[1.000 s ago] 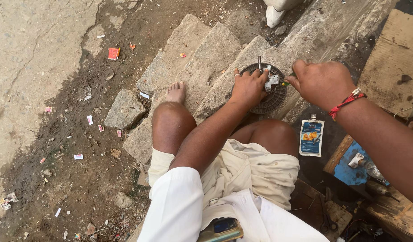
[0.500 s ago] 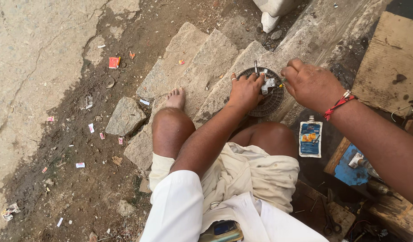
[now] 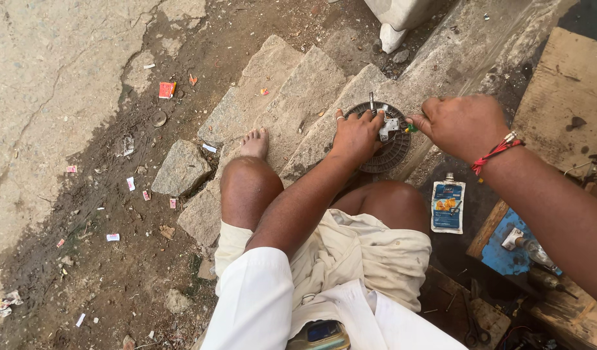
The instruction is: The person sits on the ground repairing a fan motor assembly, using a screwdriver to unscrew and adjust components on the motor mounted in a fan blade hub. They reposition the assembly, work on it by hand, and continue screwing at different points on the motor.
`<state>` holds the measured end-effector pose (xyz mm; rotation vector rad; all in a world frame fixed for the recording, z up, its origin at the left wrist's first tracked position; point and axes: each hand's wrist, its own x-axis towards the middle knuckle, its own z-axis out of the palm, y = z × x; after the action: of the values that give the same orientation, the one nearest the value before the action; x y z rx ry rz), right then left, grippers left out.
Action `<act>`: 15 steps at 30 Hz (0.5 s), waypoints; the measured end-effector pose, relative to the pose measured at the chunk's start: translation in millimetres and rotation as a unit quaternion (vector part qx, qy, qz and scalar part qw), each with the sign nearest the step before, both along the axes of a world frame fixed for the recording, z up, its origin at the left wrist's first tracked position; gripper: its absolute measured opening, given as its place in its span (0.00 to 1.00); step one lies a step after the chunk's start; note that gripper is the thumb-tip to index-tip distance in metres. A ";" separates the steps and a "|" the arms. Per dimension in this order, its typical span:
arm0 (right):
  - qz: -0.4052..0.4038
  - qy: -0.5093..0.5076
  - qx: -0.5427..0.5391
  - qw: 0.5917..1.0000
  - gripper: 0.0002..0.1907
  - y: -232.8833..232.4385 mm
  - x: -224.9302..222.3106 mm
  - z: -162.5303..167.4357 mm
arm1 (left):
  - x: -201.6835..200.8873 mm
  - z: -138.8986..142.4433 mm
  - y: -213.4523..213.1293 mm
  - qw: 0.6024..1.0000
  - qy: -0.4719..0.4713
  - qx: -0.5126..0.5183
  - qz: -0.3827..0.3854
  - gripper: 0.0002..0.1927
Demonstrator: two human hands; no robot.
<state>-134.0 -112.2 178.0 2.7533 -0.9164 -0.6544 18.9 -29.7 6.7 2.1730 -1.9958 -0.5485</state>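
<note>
Two hands meet over a round, dark ribbed disc (image 3: 392, 152) that lies on the edge of a grey stone step (image 3: 298, 97). The left hand (image 3: 355, 135) rests flat on the disc's left half, fingers (image 3: 340, 120) spread and loosely curled over its rim, pressing rather than pinching. The right hand (image 3: 463, 123) comes in from the disc's right side; its fingers are curled shut around a slim green-tipped tool (image 3: 410, 129), which points at a small pale metal part (image 3: 389, 126) seated at the disc's centre. A red thread bracelet (image 3: 496, 150) circles the right wrist. Just below and right of the disc lies a blue printed sachet (image 3: 448, 206) with a white cap. Left of the disc, a bare foot (image 3: 254, 144) rests on the step, and further left a loose rock (image 3: 180, 170) sits on the littered dirt ground (image 3: 84, 214).
</note>
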 end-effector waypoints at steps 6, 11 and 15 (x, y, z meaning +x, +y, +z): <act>0.144 -0.311 0.066 0.937 0.17 -2.1 -9.7 -20.6 | 0.5 0.9 0.6 1.000 0.003 -0.007 0.005 0.43; 0.109 -0.234 0.135 0.957 0.12 -14.0 -19.7 -23.8 | 0.1 -3.0 0.5 1.000 0.005 -0.008 0.005 0.42; 0.081 -0.114 0.093 0.986 0.13 -16.6 -15.8 -16.2 | -1.0 -4.0 0.2 1.000 -0.004 -0.007 0.003 0.42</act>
<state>-149.8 -128.9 161.8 3.0795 -0.6903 -0.4229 17.9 -29.5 2.7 2.1755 -1.9908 -0.5233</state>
